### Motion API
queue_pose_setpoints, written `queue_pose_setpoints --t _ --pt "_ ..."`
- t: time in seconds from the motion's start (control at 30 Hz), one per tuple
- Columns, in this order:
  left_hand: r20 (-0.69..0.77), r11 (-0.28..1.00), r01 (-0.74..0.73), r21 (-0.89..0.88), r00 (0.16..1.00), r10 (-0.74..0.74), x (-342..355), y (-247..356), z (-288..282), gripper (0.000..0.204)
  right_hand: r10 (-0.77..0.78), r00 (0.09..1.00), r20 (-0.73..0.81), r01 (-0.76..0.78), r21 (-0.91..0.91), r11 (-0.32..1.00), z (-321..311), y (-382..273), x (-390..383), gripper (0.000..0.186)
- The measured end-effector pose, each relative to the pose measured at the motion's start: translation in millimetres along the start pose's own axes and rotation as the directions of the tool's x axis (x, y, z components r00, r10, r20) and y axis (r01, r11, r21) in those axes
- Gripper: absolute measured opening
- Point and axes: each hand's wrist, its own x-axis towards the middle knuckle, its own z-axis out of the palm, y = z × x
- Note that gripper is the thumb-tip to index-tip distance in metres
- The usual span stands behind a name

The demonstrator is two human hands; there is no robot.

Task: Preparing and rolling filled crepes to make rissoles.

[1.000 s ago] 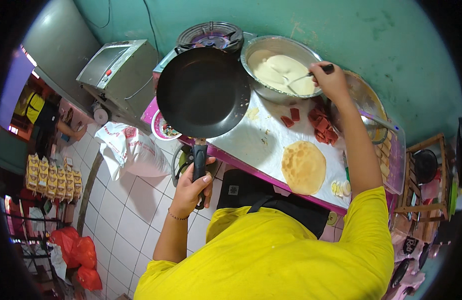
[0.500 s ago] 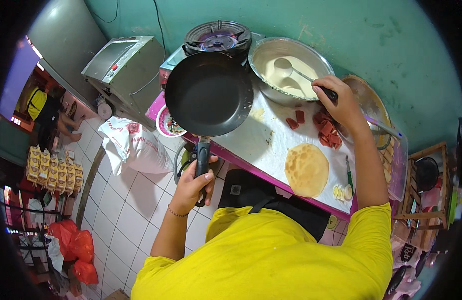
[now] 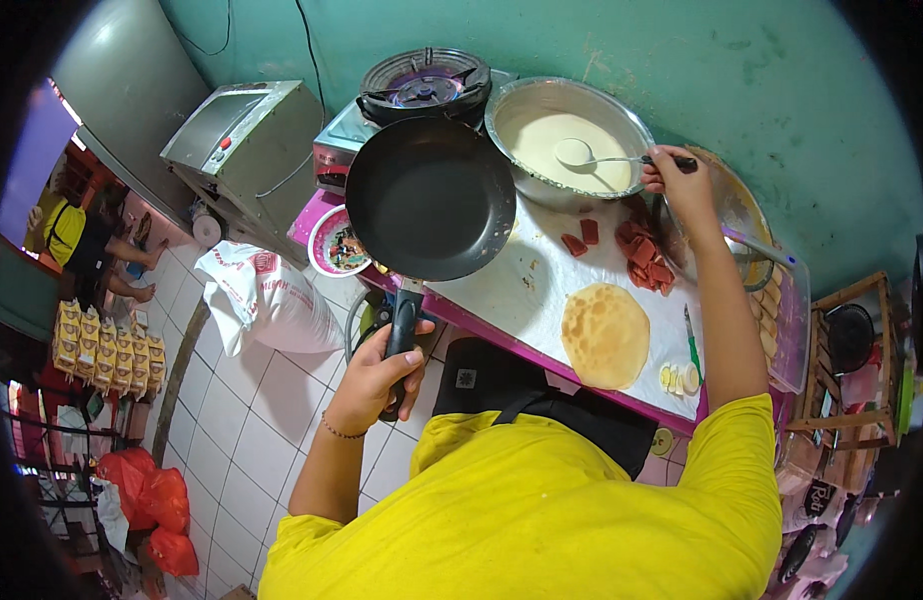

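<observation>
1. Left hand (image 3: 384, 370) grips a round black frying pan (image 3: 432, 200) by its handle, pan at one o'clock.
2. Right hand (image 3: 676, 180) pinches a black-handled silver metal ladle (image 3: 575, 152), scoop at nine o'clock over pale creamy batter (image 3: 538, 132).

The left arm (image 3: 325, 475) comes up from the bottom and leans a bit to the right, and the left hand (image 3: 374, 383) is curled up in a grip, with its thumb (image 3: 402, 364) lying along the top. The right arm (image 3: 730, 310) reaches much farther out and leans to the left, and the right hand (image 3: 681, 188) has its fingers (image 3: 654, 181) bent in and pinched together.
</observation>
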Motion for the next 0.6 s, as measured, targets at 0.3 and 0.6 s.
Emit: queue_pose_setpoints --t 0.3,0.6 --pt "0.060 0.991 0.125 0.041 0.990 -0.127 -13.5 9.1 -1.3 0.046 0.057 0.998 0.008 -0.058 0.094 0.994 -16.6 -41.8 -26.8 0.031" --pt "0.110 0.990 0.139 0.028 0.984 -0.142 -11.5 8.5 18.5 0.049 -0.106 0.993 0.059 0.101 0.081 0.992 6.2 -68.9 -65.3 0.028"
